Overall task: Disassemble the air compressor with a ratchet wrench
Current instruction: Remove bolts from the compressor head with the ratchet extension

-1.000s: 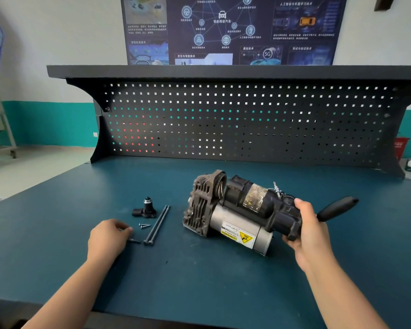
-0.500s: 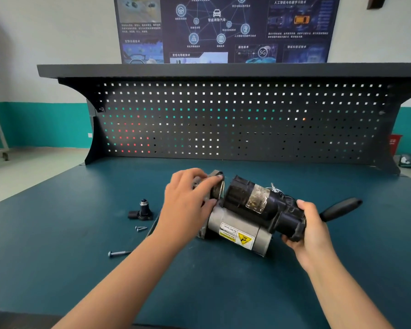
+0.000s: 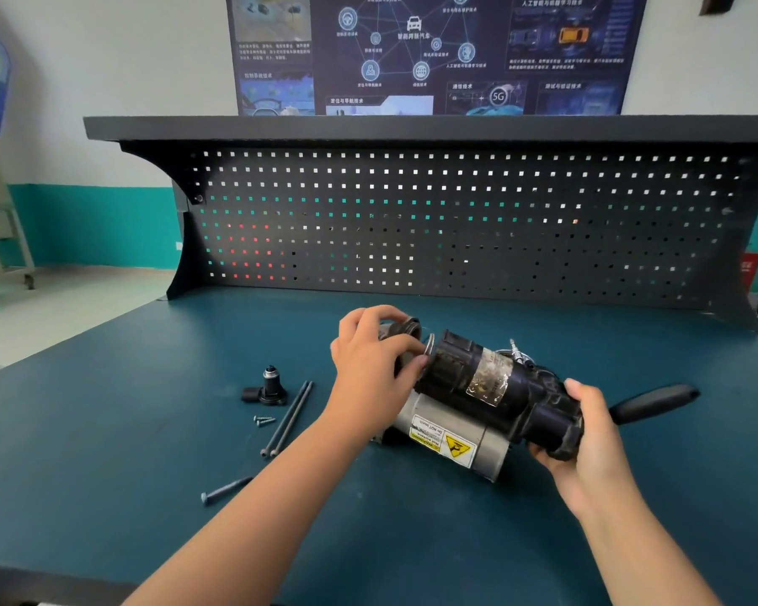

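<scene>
Air compressor (image 3: pixel 469 387): right hand (image 3: pixel 587 443) grips its black motor end, left hand (image 3: pixel 368 369) curls fingers round the head casting (image 3: pixel 405 329); best drawn straight off, without twisting.

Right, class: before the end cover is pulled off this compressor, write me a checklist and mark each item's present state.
1. Left hand grips the end cover: ok.
2. Right hand holds the air compressor at its black end: ok.
3. Two long bolts out, lying on the bench: ok.
4. Every cover fastener out: cannot tell, the left hand hides the cover's face.
5. Ratchet wrench in neither hand, its handle showing behind the right hand: ok.
6. Small screws apart from the air compressor: ok.
</scene>
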The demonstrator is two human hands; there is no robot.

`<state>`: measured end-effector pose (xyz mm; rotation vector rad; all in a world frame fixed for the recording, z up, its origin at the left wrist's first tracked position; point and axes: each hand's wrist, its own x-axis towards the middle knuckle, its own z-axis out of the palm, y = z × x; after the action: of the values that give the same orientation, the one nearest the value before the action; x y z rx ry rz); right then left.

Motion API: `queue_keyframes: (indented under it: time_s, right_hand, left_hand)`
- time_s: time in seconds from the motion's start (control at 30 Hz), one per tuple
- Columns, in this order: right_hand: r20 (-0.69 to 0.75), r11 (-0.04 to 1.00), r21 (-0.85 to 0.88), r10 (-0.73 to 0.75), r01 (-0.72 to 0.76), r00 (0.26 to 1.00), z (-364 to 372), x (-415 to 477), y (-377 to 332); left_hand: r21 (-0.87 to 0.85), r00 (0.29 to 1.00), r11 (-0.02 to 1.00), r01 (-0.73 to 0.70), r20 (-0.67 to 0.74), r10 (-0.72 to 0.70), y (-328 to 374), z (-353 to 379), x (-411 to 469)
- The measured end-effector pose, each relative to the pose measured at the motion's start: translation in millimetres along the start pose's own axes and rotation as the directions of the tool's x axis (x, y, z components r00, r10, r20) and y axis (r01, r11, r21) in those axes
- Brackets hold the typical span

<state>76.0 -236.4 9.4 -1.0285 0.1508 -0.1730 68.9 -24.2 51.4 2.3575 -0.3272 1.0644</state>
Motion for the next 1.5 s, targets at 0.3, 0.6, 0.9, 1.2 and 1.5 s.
queue_keyframes:
  time_s: [0.3, 0.6, 0.9, 1.2, 1.5]
  right_hand:
    - [0.017, 0.999, 0.054, -0.003, 0.002, 1.000, -0.3, -1.2, 1.6]
    - [0.051, 0.990, 0.139, -0.016, 0.009, 0.999, -1.8, -1.5, 4.4]
    - [0.082, 0.985, 0.170, -0.046, 0.031, 0.996, -1.9, -0.9, 4.8]
    - [0.084, 0.984, 0.167, -0.083, 0.068, 0.993, -3.4, 0.4, 8.7]
    - [0.089, 0.983, 0.172, -0.078, 0.061, 0.993, -2.2, -1.5, 9.3]
  left_hand:
    - [-0.176, 1.000, 0.984, -0.015, -0.021, 0.011, -16.6, -22.2, 2.3]
    - [-0.612, 0.927, 0.752, 0.243, -0.083, -0.367, -66.2, -55.0, 25.7]
    - [0.111, 0.906, 0.900, 0.422, -0.066, -0.417, -168.5, -41.9, 48.3]
    - [0.583, 0.877, 0.789, 0.194, 0.258, -0.406, -211.3, -7.5, 63.1]
    - [0.493, 0.741, 0.832, 0.255, 0.452, -0.496, -221.3, -8.2, 67.9]
